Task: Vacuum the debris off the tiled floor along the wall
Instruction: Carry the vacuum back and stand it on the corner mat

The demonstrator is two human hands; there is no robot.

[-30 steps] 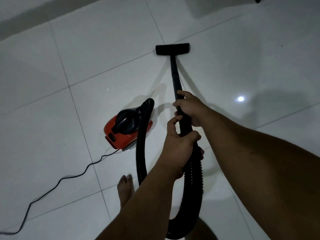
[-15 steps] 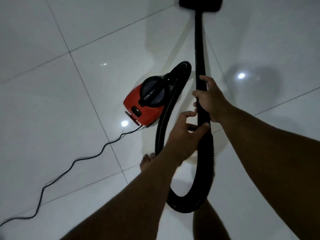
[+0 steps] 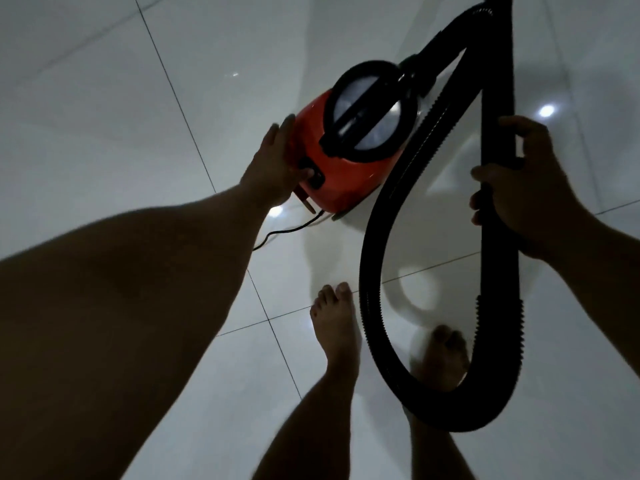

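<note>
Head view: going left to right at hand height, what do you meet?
Left hand → red vacuum body → ribbed hose → black wand → right hand.

Only one view, worn on the head, looking steeply down and a little forward, close above the red vacuum body (image 3: 349, 168); bare feet just below it in frame, white tiled floor (image 3: 104, 116) all around.

- Red vacuum cleaner (image 3: 349, 171) stands on the tiled floor (image 3: 104, 116), at about 12 o'clock from the bare feet.
- Left hand (image 3: 277, 168) lies flat against its rear, thumb on the black switch.
- Right hand (image 3: 526, 192) at 2 o'clock grips the black wand (image 3: 498, 81).
- Ribbed hose (image 3: 381, 244) loops down past the feet.
</note>
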